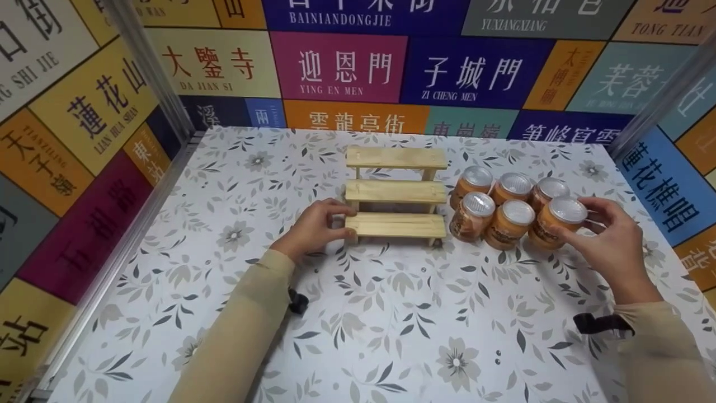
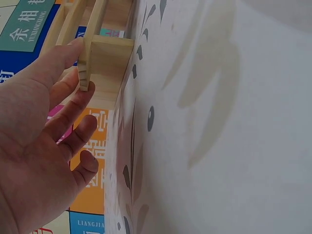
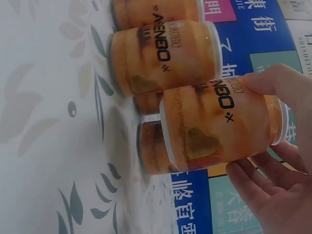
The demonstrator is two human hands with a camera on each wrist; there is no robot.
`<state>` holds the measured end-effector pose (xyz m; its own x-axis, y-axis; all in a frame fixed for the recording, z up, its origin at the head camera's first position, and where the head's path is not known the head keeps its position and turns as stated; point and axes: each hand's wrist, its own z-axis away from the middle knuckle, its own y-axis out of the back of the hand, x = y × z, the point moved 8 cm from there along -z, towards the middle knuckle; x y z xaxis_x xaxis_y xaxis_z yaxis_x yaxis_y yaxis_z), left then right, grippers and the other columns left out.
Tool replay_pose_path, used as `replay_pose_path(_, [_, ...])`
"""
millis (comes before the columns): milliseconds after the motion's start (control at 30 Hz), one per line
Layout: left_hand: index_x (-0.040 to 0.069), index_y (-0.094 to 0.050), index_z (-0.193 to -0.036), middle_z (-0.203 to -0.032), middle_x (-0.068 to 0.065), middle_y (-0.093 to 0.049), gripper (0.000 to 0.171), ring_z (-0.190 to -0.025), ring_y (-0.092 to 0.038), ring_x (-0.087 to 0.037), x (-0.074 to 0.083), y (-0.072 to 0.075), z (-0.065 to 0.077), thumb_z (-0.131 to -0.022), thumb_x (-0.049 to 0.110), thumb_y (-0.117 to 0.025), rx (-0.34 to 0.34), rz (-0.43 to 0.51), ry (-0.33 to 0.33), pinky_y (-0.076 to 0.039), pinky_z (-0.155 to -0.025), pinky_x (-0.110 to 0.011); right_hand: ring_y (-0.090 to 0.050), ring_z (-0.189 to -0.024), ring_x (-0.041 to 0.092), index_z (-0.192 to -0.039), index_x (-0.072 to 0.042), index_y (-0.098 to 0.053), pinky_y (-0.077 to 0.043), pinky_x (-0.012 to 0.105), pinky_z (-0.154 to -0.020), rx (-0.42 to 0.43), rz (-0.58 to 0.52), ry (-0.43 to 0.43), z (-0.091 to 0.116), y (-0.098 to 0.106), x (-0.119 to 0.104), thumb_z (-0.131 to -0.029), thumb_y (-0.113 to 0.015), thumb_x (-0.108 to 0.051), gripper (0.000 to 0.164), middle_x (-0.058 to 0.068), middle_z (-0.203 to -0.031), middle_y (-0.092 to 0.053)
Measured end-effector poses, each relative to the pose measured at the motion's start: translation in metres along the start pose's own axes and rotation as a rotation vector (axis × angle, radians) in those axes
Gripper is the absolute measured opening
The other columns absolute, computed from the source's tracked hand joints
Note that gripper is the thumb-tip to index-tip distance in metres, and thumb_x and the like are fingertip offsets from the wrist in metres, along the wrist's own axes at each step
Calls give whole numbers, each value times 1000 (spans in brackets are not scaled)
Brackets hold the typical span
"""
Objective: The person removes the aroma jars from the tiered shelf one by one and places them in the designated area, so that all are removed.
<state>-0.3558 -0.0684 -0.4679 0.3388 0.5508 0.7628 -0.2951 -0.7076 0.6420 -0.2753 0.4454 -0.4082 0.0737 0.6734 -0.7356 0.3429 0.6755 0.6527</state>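
My left hand [image 1: 316,226] is at the left end of a three-tier wooden stand [image 1: 396,225], pinching the end of its lowest board between thumb and fingers. In the left wrist view the thumb lies on one face of that board [image 2: 85,68] and fingertips meet the other. On the right, my right hand [image 1: 615,240] grips an orange can [image 3: 214,126] with a silvery lid, thumb on one side and fingers on the other. Its base sits higher off the tabletop than its neighbours'. Several matching cans stand beside it, including a front-middle can [image 1: 509,224] and a front-left can [image 1: 472,217].
Behind the gripped can stands a back row of cans [image 1: 512,187], close to the stand's right end. A floral-patterned tabletop [image 1: 391,319] lies under everything. Panels with street-name lettering [image 1: 341,67] rise at the back and both sides.
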Motion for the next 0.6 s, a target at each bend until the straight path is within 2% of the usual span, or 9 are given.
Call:
replay_pose_path(100, [14,-73,-129,-125,-5,-66,43,-90,-58,-35,-1,0,0,-88,23,-84,0,-3,-8,-44,-74,-31,-54,-109,-11,-148,-12,-50,-45,0,-84,-17,20,-5,-2,-4,5,-81,-89,-36,81,7,-141,-56])
replay_pose_path(300, [14,-73,-129,-125,-5,-66,46,-89,-58,-34,-3,0,1,-86,24,-86,9,19,3,-45,-74,-31,-55,-111,-6,-148,-12,-50,-46,2,-85,-46,39,-18,-4,-10,13,-81,-88,-42,83,9,-142,-56])
replay_pose_path(367, [14,-73,-129,-125,-4,-66,47,-90,-59,-33,-4,0,1,-85,24,-86,8,25,10,-45,-75,-30,-57,-114,0,-148,-13,-50,-47,3,-85,-65,52,-35,-4,-12,16,-80,-88,-45,84,10,-144,-55])
replay_pose_path(533, [15,-73,-129,-126,-5,-66,46,-94,-60,-33,-4,0,0,-86,23,-86,6,23,14,-46,-78,-31,-60,-126,25,-149,-12,-47,-45,2,-82,-125,75,-71,-5,-17,20,-78,-86,-54,91,15,-148,-54])
replay_pose_path(600, [15,-73,-129,-125,-5,-66,45,-95,-60,-33,-3,0,-1,-86,24,-85,3,23,17,-46,-78,-32,-60,-127,26,-149,-12,-47,-46,3,-83,-136,77,-70,-6,-19,22,-78,-86,-54,91,16,-148,-54])
